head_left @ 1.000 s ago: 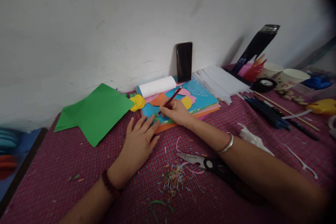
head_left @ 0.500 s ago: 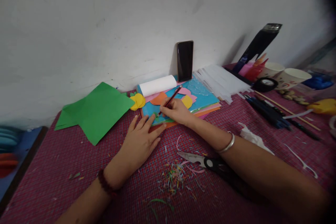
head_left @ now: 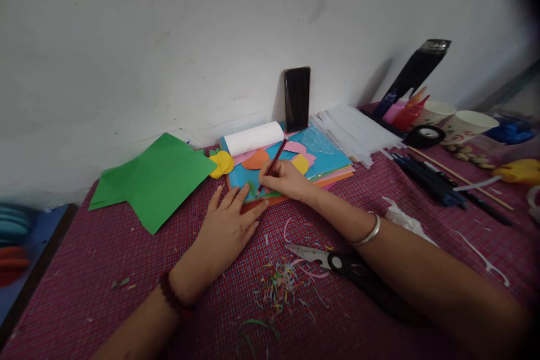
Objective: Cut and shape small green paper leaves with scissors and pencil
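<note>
The pencil [head_left: 272, 165], pinched in the right hand [head_left: 287, 180]'s grip, has its tip on the stacked coloured paper [head_left: 324, 164] at the bench [head_left: 84, 270]'s far side. The left hand [head_left: 225, 228] lies flat, released, pinning the stack's near edge; if that hold slackens, the sheets could slide and the line wander.

Pencil [head_left: 272, 166] tip hidden behind the left hand [head_left: 228, 225] fingertips, so the mark on the paper stack [head_left: 324, 160] can't be made out. Scissors [head_left: 333, 261] handles run under the right forearm at 4 o'clock, only the blades showing. Frame corners at 1 and 5 o'clock are dark; the yellow object [head_left: 521, 170] and blue stack [head_left: 12, 222] are cut by the edges.
</note>
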Demonstrator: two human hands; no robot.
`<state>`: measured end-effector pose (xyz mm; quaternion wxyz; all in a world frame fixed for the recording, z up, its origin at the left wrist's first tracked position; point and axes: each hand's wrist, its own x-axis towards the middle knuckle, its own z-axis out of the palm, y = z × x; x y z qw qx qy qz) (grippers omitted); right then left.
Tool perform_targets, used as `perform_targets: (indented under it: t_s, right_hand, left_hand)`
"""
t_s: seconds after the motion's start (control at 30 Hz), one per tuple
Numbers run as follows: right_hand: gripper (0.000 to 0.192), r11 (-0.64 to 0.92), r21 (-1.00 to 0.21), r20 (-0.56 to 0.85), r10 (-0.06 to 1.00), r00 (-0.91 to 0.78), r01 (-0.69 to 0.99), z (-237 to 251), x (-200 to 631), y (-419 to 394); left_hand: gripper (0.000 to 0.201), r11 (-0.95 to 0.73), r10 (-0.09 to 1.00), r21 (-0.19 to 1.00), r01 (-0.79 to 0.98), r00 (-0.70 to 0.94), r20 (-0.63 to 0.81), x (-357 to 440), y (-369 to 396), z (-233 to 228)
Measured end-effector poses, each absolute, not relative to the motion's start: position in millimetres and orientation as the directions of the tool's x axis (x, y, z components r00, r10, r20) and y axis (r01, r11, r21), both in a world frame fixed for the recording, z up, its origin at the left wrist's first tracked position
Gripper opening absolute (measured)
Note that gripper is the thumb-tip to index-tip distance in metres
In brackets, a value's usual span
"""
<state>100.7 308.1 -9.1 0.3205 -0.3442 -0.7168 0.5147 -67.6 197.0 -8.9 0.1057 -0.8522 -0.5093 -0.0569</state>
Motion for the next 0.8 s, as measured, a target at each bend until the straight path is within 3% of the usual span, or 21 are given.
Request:
perform_targets:
  t_s: [0.17, 0.43, 0.63, 0.8]
  right_hand:
    - [0.009, 0.208, -0.974, 0.141, 0.868, -0.476, 0.09, -11.5, 98.7, 309.5]
    - [0.01, 0.306, -0.936, 0.184, 0.845, -0.502, 0.172, -13.6, 97.4, 307.9]
    - [0.009, 0.262, -0.948, 0.163, 0.886, -0.434, 0.18, -15.3, 95.4, 308.5]
    - [0.01, 0.274, -0.95, 0.173, 0.857, -0.485, 0.146, -12.6, 97.2, 306.7]
  left_hand:
    - [0.043, -0.452, 0.857, -0.128, 0.883, 0.47, 0.213, -68.0, 197.5, -11.0]
    - [0.046, -0.434, 0.876, -0.053, 0.899, 0.435, 0.211, -68.9, 197.0, -10.8]
    - [0.045, -0.43, 0.883, -0.043, 0.902, 0.43, 0.187, -70.2, 197.9, -8.9]
    - [0.044, -0.436, 0.88, -0.052, 0.898, 0.438, 0.184, -69.7, 198.4, -6.7]
